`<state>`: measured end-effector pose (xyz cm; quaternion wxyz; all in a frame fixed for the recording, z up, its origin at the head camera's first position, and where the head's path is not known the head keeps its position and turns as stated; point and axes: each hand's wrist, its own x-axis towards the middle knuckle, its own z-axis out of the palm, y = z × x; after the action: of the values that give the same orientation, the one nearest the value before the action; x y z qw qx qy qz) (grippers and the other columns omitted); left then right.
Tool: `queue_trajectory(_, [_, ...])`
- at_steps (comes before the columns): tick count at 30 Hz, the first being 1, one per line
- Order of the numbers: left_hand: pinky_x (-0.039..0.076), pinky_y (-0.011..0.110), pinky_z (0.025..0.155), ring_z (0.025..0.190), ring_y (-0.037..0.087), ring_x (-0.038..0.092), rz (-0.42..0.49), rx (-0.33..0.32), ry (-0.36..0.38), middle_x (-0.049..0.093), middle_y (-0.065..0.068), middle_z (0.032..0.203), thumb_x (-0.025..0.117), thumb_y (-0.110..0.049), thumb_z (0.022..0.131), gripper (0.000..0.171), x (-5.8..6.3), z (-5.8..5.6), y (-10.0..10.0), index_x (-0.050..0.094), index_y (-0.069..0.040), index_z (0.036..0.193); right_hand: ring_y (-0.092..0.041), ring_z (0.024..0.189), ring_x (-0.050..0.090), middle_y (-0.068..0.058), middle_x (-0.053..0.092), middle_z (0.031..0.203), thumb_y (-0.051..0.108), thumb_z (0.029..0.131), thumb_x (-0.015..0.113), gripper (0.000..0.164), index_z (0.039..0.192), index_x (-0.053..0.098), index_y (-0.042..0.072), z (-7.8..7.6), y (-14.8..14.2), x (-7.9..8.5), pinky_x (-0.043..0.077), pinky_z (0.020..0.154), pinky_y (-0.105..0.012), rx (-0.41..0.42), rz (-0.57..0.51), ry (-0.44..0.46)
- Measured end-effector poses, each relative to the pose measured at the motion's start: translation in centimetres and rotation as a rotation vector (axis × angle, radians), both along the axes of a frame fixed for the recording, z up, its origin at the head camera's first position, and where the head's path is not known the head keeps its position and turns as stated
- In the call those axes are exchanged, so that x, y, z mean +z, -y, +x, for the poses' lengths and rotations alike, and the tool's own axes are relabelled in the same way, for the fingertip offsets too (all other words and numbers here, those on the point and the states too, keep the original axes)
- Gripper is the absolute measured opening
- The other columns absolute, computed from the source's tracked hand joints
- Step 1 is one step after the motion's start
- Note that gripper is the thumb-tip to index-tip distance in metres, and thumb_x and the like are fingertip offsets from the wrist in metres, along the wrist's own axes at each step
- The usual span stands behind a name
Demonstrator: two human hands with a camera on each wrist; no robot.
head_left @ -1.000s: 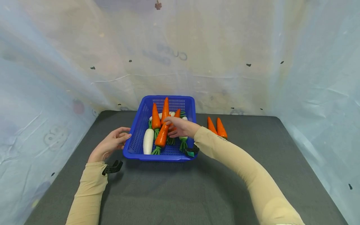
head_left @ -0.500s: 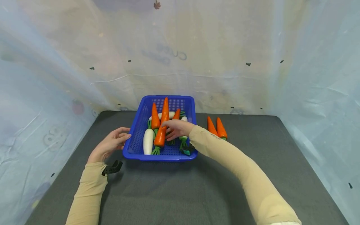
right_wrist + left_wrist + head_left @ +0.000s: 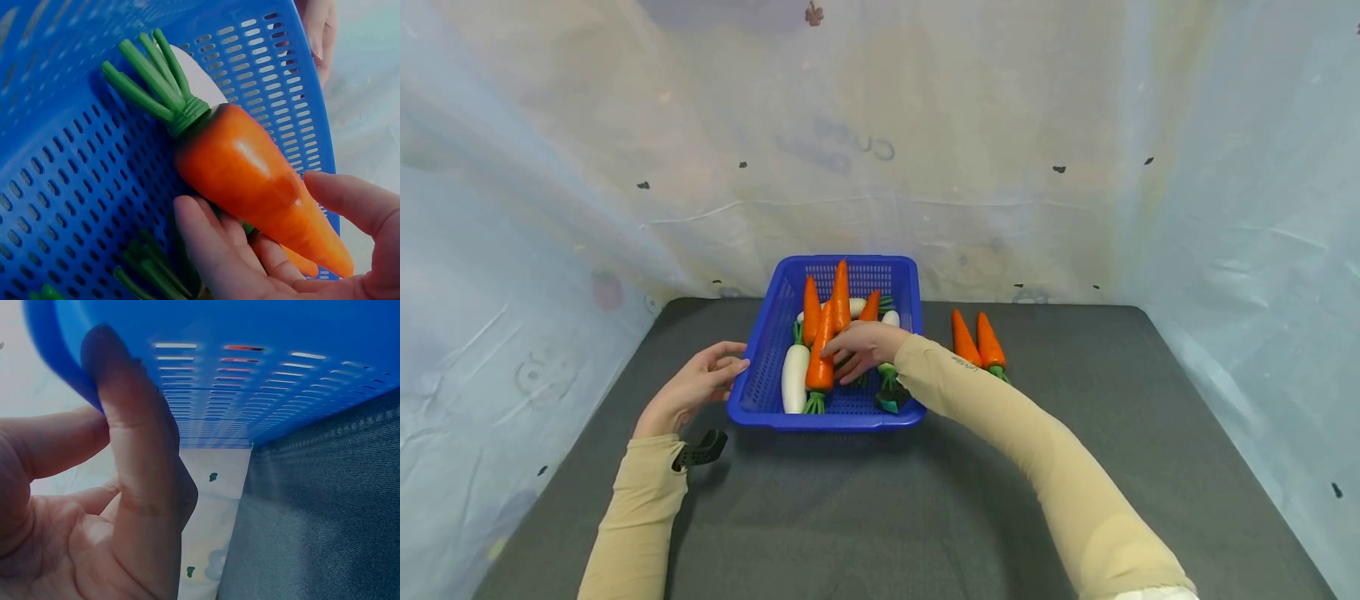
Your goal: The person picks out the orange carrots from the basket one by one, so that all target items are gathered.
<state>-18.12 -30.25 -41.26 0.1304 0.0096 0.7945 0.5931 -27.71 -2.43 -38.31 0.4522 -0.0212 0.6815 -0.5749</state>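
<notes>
My left hand (image 3: 694,385) grips the left rim of a blue perforated plastic basket (image 3: 827,422) between thumb and fingers. Inside it, my right hand (image 3: 867,343) holds an orange carrot (image 3: 820,362) with short green stems, its thumb on one side and fingers along the other. The stems point toward the front of the basket. Just left of this carrot lies a white radish (image 3: 794,379). Behind are two more carrots, and another carrot (image 3: 871,306) is partly hidden by the right hand. White radishes also lie at the back and right of the basket.
Two carrots (image 3: 991,343) lie on the dark grey tabletop (image 3: 865,517) to the right of the basket, near the right forearm. A pale plastic sheet (image 3: 985,125) hangs behind the table and along both sides.
My right hand has shifted slightly left, and the carrot in it has moved left toward the white radish. The left hand stays on the basket rim.
</notes>
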Motion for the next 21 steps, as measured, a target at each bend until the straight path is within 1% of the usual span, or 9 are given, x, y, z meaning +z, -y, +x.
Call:
queue_trajectory(7, [0.053, 0.036, 0.073, 0.082, 0.02, 0.062, -0.008, 0.011, -0.001, 0.061, 0.014, 0.108, 0.055, -0.033, 0.098, 0.059, 0.0, 0.0, 0.2, 0.03, -0.002, 0.142, -0.046, 0.105, 0.057, -0.025, 0.046, 0.131, 0.009, 0.091, 0.066, 0.051, 0.135, 0.043, -0.002, 0.2, 1.0, 0.5, 0.048, 0.087, -0.051, 0.05, 0.035, -0.037])
queue_trajectory(10, [0.053, 0.036, 0.073, 0.082, 0.02, 0.061, -0.005, 0.003, 0.004, 0.06, 0.015, 0.109, 0.055, -0.033, 0.098, 0.061, 0.1, 0.0, 0.1, 0.028, -0.002, 0.143, -0.046, 0.103, 0.058, -0.024, 0.049, 0.126, 0.009, 0.09, 0.066, 0.051, 0.134, 0.043, -0.002, 0.4, 1.4, 0.7, 0.048, 0.086, -0.052, 0.056, 0.06, -0.055])
queue_trajectory(14, [0.053, 0.036, 0.072, 0.083, 0.02, 0.061, -0.001, 0.005, 0.011, 0.059, 0.017, 0.111, 0.054, -0.032, 0.099, 0.059, 0.1, 0.0, 0.1, 0.028, -0.002, 0.143, -0.047, 0.104, 0.057, -0.022, 0.05, 0.117, 0.006, 0.09, 0.066, 0.049, 0.133, 0.043, -0.002, 0.5, 1.7, 0.7, 0.048, 0.086, -0.052, 0.058, 0.078, -0.058])
queue_trajectory(18, [0.053, 0.035, 0.072, 0.083, 0.02, 0.061, -0.006, 0.012, 0.017, 0.059, 0.016, 0.111, 0.053, -0.031, 0.099, 0.058, 0.1, 0.0, 0.1, 0.028, -0.003, 0.143, -0.047, 0.103, 0.058, -0.021, 0.05, 0.11, 0.006, 0.089, 0.067, 0.044, 0.128, 0.047, -0.002, 0.4, 1.8, 0.6, 0.048, 0.085, -0.052, 0.06, 0.092, -0.057])
queue_trajectory(21, [0.052, 0.035, 0.072, 0.083, 0.021, 0.06, -0.009, 0.013, 0.019, 0.059, 0.016, 0.111, 0.054, -0.031, 0.099, 0.059, 0.1, 0.0, 0.1, 0.028, -0.003, 0.143, -0.046, 0.102, 0.059, -0.021, 0.05, 0.11, 0.007, 0.089, 0.067, 0.038, 0.122, 0.05, -0.002, 0.2, 1.7, 0.6, 0.048, 0.085, -0.052, 0.066, 0.096, -0.058])
